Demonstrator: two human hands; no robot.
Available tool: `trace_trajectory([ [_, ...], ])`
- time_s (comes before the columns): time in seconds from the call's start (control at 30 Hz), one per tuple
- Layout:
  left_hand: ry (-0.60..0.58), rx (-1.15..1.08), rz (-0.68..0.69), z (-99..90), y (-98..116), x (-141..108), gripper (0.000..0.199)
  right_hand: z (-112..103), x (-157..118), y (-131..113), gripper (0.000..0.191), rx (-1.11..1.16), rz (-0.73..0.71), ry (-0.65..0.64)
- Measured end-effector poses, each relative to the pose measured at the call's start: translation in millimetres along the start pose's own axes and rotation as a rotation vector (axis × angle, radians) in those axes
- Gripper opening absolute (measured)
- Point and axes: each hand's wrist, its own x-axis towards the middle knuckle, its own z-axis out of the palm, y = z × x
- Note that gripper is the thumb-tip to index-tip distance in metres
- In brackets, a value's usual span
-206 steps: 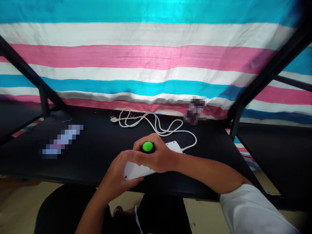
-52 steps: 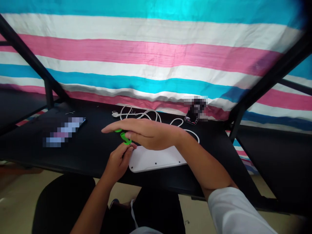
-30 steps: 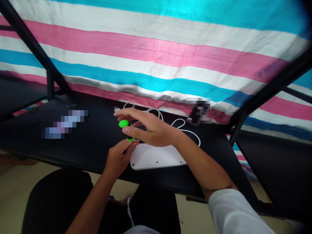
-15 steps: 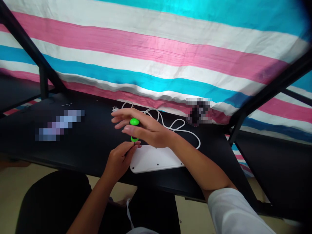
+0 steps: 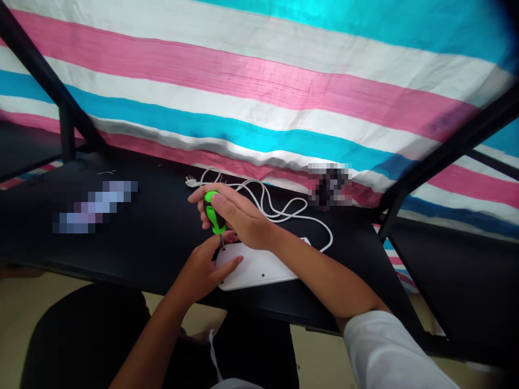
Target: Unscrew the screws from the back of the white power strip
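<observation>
A white power strip (image 5: 253, 265), flat with small dark screw holes along its edges, lies on the black table. My right hand (image 5: 239, 216) is wrapped round the green and black handle of a screwdriver (image 5: 215, 220), thumb near its top. The shaft points down at a hole by the strip's far left corner; whether the tip sits in a screw cannot be made out. My left hand (image 5: 200, 270) grips the strip's left end, thumb on the upper face and fingers by the far edge. My right forearm covers part of the strip's right side.
The strip's white cord (image 5: 300, 217) loops behind it to a plug (image 5: 190, 182). Blurred-out items lie on the table (image 5: 162, 243) at left and at the back right. Black frame bars (image 5: 405, 186) rise either side, before a striped sheet (image 5: 243, 81).
My right hand has closed round the screwdriver handle, which now leans left. My left hand has left the screwdriver's shaft and spread its thumb onto the power strip.
</observation>
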Motion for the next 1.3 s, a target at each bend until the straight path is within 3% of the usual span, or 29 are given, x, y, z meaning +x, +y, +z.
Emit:
trace_trajectory([
  [0.2,-0.125,0.039,-0.078,-1.5,-0.8,-4.1,0.065,-0.8,1.0,7.5,0.061,0.090,0.033,0.122],
  [0.3,-0.149,0.028,-0.086,-1.3,-3.7,-6.1,0.080,-3.2,0.3,0.4,0.044,0.130,0.050,-0.014],
  [0.43,-0.182,0.022,-0.057,-3.1,-5.9,-8.8,0.093,-10.4,0.9,-5.0,0.041,0.046,0.071,-0.156],
  [0.5,-0.195,0.033,-0.034,-4.5,-5.6,-10.1,0.092,-12.0,1.0,0.5,0.039,0.030,0.062,-0.119],
  [0.63,-0.203,0.037,-0.037,-5.4,-4.5,-12.4,0.088,-8.7,-0.3,11.5,0.056,0.070,0.064,-0.019],
  [0.73,-0.215,0.022,-0.051,-4.7,-4.3,-13.4,0.091,-7.2,-0.1,7.5,0.043,0.076,0.053,-0.069],
  [0.83,-0.252,-0.005,-0.070,-4.5,-3.5,-13.2,0.097,-10.0,1.9,1.1,0.044,0.068,0.054,-0.113],
  [1.17,-0.301,-0.027,-0.186,-6.6,-1.6,-12.8,0.092,2.7,-3.3,8.9,0.047,-0.054,0.011,0.082],
  [1.3,-0.304,-0.016,-0.160,-5.0,-2.8,-14.0,0.099,1.4,-3.1,-0.6,0.038,-0.007,0.028,-0.030],
])
